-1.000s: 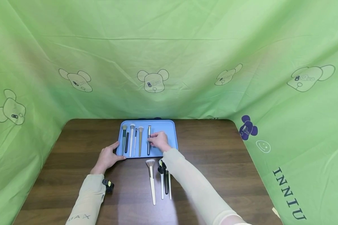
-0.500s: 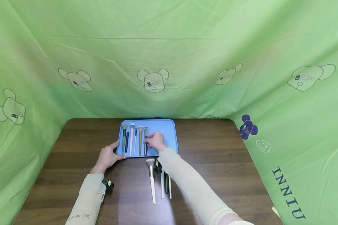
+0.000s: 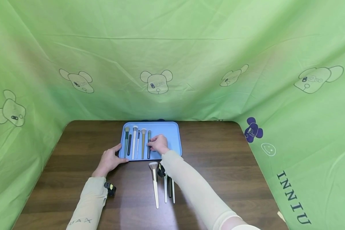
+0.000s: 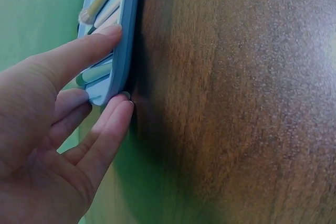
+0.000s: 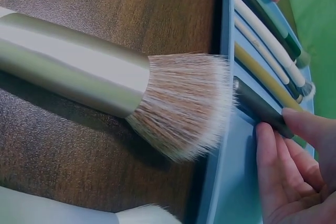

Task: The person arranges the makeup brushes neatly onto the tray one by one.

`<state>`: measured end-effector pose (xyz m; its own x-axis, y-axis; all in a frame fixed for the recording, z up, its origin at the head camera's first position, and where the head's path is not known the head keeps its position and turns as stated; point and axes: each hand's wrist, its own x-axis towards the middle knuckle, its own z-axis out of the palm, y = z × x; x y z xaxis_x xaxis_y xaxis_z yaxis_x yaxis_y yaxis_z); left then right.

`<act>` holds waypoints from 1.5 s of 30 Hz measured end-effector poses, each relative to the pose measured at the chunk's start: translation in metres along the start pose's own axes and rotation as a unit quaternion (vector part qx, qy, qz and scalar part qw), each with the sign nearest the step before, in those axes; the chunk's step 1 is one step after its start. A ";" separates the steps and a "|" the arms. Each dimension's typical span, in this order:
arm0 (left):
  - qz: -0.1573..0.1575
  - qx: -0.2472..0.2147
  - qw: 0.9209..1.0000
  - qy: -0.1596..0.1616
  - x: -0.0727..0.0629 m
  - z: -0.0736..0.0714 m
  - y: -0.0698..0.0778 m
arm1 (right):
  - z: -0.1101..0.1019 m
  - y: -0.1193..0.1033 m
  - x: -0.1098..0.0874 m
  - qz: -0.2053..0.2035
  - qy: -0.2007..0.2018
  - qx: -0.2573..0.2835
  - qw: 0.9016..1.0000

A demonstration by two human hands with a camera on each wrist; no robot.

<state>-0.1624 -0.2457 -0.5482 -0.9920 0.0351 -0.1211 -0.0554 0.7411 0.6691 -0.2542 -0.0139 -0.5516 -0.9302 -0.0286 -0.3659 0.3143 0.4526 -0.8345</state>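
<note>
My right hand point(image 3: 160, 143) pinches a dark-handled makeup brush point(image 3: 149, 153) between thumb and fingers, inside the blue tray point(image 3: 172, 140). In the right wrist view the brush's dark handle point(image 5: 257, 103) lies low over the tray floor, its head partly behind the fingers. To its left several makeup brushes stand in a row: a tan-handled brush point(image 3: 143, 145), two with white handles, a short black one and a green brush point(image 3: 126, 140). My left hand point(image 3: 108, 161) grips the tray's near left corner, thumb on the rim point(image 4: 124, 35) and fingers against the outer side.
On the brown table point(image 3: 218, 166) in front of the tray lies a large fluffy brush point(image 3: 155, 188) with a white handle. Beside it, several more brushes, including a white-handled one point(image 3: 165, 191), lie partly under the right forearm. A green curtain point(image 3: 189, 41) surrounds the table.
My right hand has shifted the dark-handled brush a little left, closer to the tan-handled one; over the last half second it barely moves. My left hand stays at the tray corner.
</note>
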 end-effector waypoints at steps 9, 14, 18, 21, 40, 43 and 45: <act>-0.003 -0.001 1.000 0.003 0.000 0.000 0.001 | 0.001 0.002 -0.001 0.002 0.000 0.005 1.000; -0.005 -0.001 1.000 -0.002 -0.001 0.000 0.001 | 0.000 0.002 -0.003 0.002 -0.001 0.002 1.000; -0.004 0.000 1.000 -0.001 -0.001 0.000 0.001 | -0.003 0.002 -0.005 -0.002 -0.009 -0.004 1.000; -0.003 0.000 1.000 0.000 -0.001 0.000 0.001 | -0.006 0.002 -0.008 -0.009 -0.011 -0.016 1.000; -0.003 -0.007 1.000 0.003 -0.002 0.001 -0.001 | -0.043 -0.013 -0.033 -0.067 -0.012 0.063 0.996; -0.002 -0.007 1.000 0.005 -0.002 0.000 -0.001 | -0.050 -0.014 -0.039 -0.064 -0.011 0.078 0.995; -0.003 -0.007 1.000 0.003 -0.002 0.000 -0.001 | -0.053 -0.013 -0.042 -0.065 -0.011 0.083 0.994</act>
<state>-0.1601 -0.2466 -0.5490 -0.9924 0.0257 -0.1206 -0.0636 0.7312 0.6792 -0.2293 0.0292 -0.5039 -0.9615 -0.0971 -0.2571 0.2195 0.2914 -0.9311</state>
